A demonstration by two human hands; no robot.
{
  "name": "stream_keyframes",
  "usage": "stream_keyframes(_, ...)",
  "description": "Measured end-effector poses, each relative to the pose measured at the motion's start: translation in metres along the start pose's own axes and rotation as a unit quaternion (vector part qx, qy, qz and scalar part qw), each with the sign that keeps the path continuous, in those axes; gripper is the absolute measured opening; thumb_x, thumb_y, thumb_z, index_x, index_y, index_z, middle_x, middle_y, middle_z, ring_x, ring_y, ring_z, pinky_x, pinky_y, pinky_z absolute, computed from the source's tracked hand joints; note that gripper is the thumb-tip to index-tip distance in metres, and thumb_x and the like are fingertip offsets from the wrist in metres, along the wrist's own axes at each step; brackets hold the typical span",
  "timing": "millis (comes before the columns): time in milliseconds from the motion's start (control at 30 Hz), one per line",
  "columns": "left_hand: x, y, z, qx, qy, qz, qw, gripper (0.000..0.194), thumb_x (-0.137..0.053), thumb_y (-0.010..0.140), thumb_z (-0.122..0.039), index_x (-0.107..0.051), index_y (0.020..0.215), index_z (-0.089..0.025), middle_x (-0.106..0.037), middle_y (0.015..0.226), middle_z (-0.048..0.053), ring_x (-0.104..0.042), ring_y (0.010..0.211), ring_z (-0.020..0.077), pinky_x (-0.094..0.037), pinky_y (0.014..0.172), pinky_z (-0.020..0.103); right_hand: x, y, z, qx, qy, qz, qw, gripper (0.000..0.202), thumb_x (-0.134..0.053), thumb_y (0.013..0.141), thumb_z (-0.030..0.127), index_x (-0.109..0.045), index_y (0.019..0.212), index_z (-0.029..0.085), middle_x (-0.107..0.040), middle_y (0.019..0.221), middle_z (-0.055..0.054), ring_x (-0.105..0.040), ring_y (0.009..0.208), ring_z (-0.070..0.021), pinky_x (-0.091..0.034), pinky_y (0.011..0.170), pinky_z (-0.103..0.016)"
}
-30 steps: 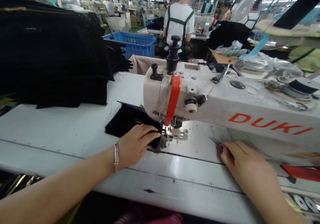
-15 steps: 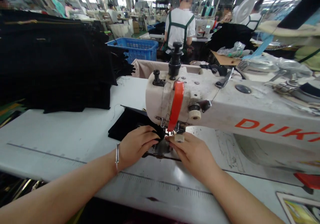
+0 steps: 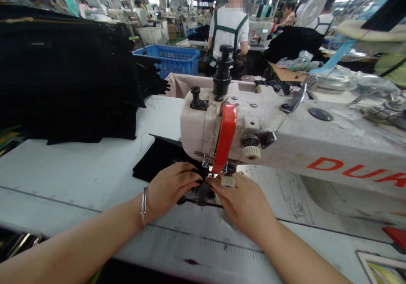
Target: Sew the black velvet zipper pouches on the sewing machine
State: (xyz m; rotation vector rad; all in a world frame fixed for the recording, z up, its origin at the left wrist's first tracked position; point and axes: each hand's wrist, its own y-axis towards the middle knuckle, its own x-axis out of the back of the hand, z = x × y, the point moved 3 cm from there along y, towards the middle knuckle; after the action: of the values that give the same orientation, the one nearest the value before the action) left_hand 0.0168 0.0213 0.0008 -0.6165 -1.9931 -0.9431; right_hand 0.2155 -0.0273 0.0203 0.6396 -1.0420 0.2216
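A folded black cloth (image 3: 155, 159) lies on the white table, its right edge under the head of the sewing machine (image 3: 203, 127). My left hand (image 3: 173, 184), with a silver bracelet at the wrist, pinches the near right edge of this cloth. On the other side of the presser foot, my right hand (image 3: 242, 197) has its fingers pressed together, their tips close to the needle area and near my left fingertips. What those right fingers hold is too small to make out. A red lever cover (image 3: 226, 138) hangs in front of the needle area.
A tall stack of black cloth (image 3: 69, 81) fills the left side. Behind the machine stand a blue basket (image 3: 179, 62) and a fabric-lined bin (image 3: 177, 85). A person in a white shirt (image 3: 226, 32) stands beyond, back turned. Plastic bags (image 3: 298, 62) lie at the back right.
The view has shifted slightly. My right fingertips have moved a little left and nearer, closer to my left fingertips. My left hand keeps its pinch on the cloth.
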Motion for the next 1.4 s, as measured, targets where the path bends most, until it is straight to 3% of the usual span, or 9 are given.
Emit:
stream_keyframes(167, -0.001, 0.0, 0.0, 0.005, 0.006, 0.013, 1.0, 0.025, -0.043, 0.103, -0.027, -0.066, 0.111, -0.02, -0.068, 0.11, 0.006, -0.064, 0.101, 0.0185, -0.053, 0.091, 0.033, -0.001, 0.0, 0.003, -0.006, 0.002, 0.004, 1.0, 0.022, -0.048, 0.096, 0.013, -0.069, 0.1, 0.02, -0.07, 0.101, -0.008, -0.06, 0.087, -0.0234, -0.05, 0.072, -0.036)
stream_keyframes(533, -0.003, -0.002, 0.0, -0.023, 0.038, 0.007, 0.999, 0.026, -0.044, 0.103, -0.027, -0.066, 0.113, -0.019, -0.068, 0.11, 0.007, -0.064, 0.097, 0.0183, -0.054, 0.09, 0.035, -0.004, 0.0, 0.007, 0.01, -0.066, 0.018, 0.998, 0.032, -0.05, 0.089, 0.006, -0.067, 0.114, 0.018, -0.07, 0.1, -0.009, -0.058, 0.084, -0.0264, -0.049, 0.069, -0.041)
stream_keyframes(733, 0.0, -0.002, -0.004, -0.049, 0.058, -0.021, 0.997, 0.029, -0.042, 0.104, -0.029, -0.068, 0.115, -0.021, -0.071, 0.106, 0.006, -0.066, 0.097, 0.0172, -0.056, 0.088, 0.032, -0.003, -0.001, -0.002, 0.001, 0.157, -0.031, 0.987, 0.027, -0.046, 0.098, 0.012, -0.066, 0.112, 0.023, -0.07, 0.104, -0.004, -0.061, 0.097, -0.0197, -0.051, 0.082, -0.035)
stream_keyframes(800, 0.002, -0.001, -0.007, -0.061, 0.065, -0.028, 0.996, 0.029, -0.042, 0.104, -0.029, -0.068, 0.114, -0.021, -0.071, 0.105, 0.005, -0.066, 0.095, 0.0178, -0.056, 0.087, 0.034, 0.001, -0.003, -0.008, -0.002, 0.177, -0.036, 0.984, 0.027, -0.046, 0.099, 0.014, -0.066, 0.112, 0.025, -0.07, 0.106, -0.004, -0.061, 0.099, -0.019, -0.05, 0.083, -0.034)
stream_keyframes(967, 0.005, -0.003, -0.015, -0.06, 0.032, -0.023, 0.997, 0.017, -0.055, 0.097, -0.024, -0.071, 0.103, -0.02, -0.069, 0.11, 0.007, -0.064, 0.1, 0.0191, -0.054, 0.091, 0.035, 0.019, -0.015, -0.028, -0.056, 0.027, 0.04, 0.997, 0.021, -0.052, 0.094, 0.014, -0.066, 0.106, 0.021, -0.067, 0.095, -0.007, -0.059, 0.092, -0.0241, -0.045, 0.082, -0.041)
stream_keyframes(1067, 0.006, -0.003, -0.02, -0.053, 0.027, -0.013, 0.998, 0.015, -0.058, 0.093, -0.018, -0.069, 0.103, -0.019, -0.066, 0.117, 0.009, -0.062, 0.105, 0.0207, -0.052, 0.092, 0.037, 0.03, -0.019, -0.032, -0.086, -0.008, 0.047, 0.995, 0.018, -0.065, 0.088, 0.026, -0.065, 0.104, 0.02, -0.065, 0.101, -0.008, -0.057, 0.097, -0.0268, -0.042, 0.087, -0.044)
stream_keyframes(1200, 0.007, -0.003, -0.024, -0.058, 0.015, 0.014, 0.998, 0.01, -0.057, 0.091, -0.016, -0.066, 0.096, -0.017, -0.063, 0.121, 0.01, -0.06, 0.107, 0.0225, -0.051, 0.092, 0.04, 0.024, -0.015, -0.014, -0.015, 0.043, 0.053, 0.998, 0.011, -0.06, 0.093, 0.029, -0.066, 0.093, 0.02, -0.064, 0.094, -0.005, -0.055, 0.092, -0.0234, -0.039, 0.083, -0.041)
stream_keyframes(1300, 0.006, -0.003, -0.023, -0.043, 0.016, 0.006, 0.999, 0.012, -0.053, 0.092, -0.011, -0.059, 0.083, -0.016, -0.066, 0.111, 0.008, -0.062, 0.099, 0.0196, -0.052, 0.088, 0.036, 0.011, -0.014, 0.0, 0.04, 0.073, 0.086, 0.993, 0.015, -0.054, 0.096, 0.023, -0.066, 0.105, 0.023, -0.064, 0.092, -0.003, -0.054, 0.091, -0.0214, -0.037, 0.082, -0.04)
stream_keyframes(1400, 0.005, -0.004, -0.023, -0.043, 0.035, -0.022, 0.998, 0.01, -0.052, 0.094, -0.01, -0.059, 0.09, -0.015, -0.068, 0.107, 0.008, -0.063, 0.096, 0.018, -0.053, 0.086, 0.033, 0.002, -0.015, 0.005, 0.051, 0.055, 0.109, 0.991, 0.02, -0.054, 0.097, 0.024, -0.066, 0.113, 0.026, -0.063, 0.092, -0.002, -0.053, 0.089, -0.0207, -0.035, 0.08, -0.039)
